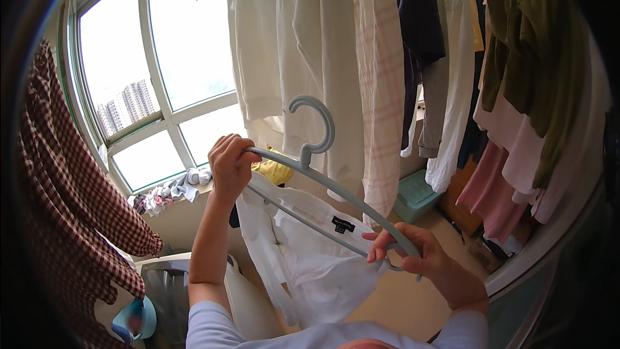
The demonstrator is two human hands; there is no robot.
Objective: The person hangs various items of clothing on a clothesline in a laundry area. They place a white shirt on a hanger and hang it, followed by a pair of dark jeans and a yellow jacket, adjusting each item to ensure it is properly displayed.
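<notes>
A grey plastic clothes hanger (334, 186) is held up in front of me, its hook pointing away. Its left end is in the grip of my left hand (230, 162). My right hand (419, 252) has its fingers around the other end, close to the edge of a white garment (319, 271). That garment hangs below and behind the hanger's lower bar, with a black label (343, 225) visible at its neckline. One white sleeve (264, 252) droops at the left. How the shoulders sit on the hanger ends is hidden by my hands.
White clothes (300, 58), a checked pale garment (378, 82) and an olive garment (528, 48) hang ahead and right. A red checked cloth (72, 179) hangs left. Socks (179, 189) lie on the windowsill. A washing machine (167, 291) stands lower left, a teal storage box (417, 196) on the floor.
</notes>
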